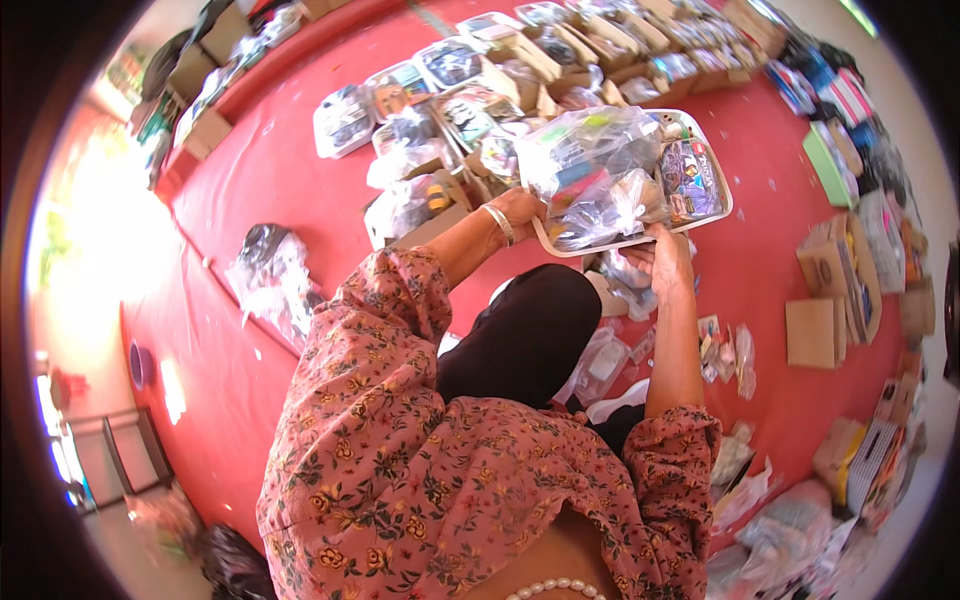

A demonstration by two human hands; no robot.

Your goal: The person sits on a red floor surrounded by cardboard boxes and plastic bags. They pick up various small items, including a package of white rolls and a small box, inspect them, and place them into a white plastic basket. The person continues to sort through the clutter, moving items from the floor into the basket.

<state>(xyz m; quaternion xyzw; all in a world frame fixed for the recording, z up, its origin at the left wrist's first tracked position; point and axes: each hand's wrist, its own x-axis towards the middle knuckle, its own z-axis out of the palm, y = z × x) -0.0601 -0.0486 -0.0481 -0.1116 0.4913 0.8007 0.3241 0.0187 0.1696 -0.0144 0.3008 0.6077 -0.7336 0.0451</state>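
A shallow white plastic tray (pixel 598 246) is held out in front of me, above the red floor. My left hand (pixel 518 213) is closed on its near left corner. At the near edge, to the right, my right hand (pixel 665 262) grips the rim, with some fingers hidden under the tray. Inside lie clear plastic bags (pixel 590 150) of small items, one knotted bag (pixel 632 200) near the front. A colourful printed packet (pixel 690 178) fills the right end of the tray.
Rows of cardboard boxes (pixel 530 55) and white trays (pixel 343 118) full of bagged goods stand beyond my hands. Black-and-clear plastic bags (pixel 275 275) lie on the left. Cartons (pixel 838 265) line the right wall. Loose packets (pixel 725 350) lie right of my knee.
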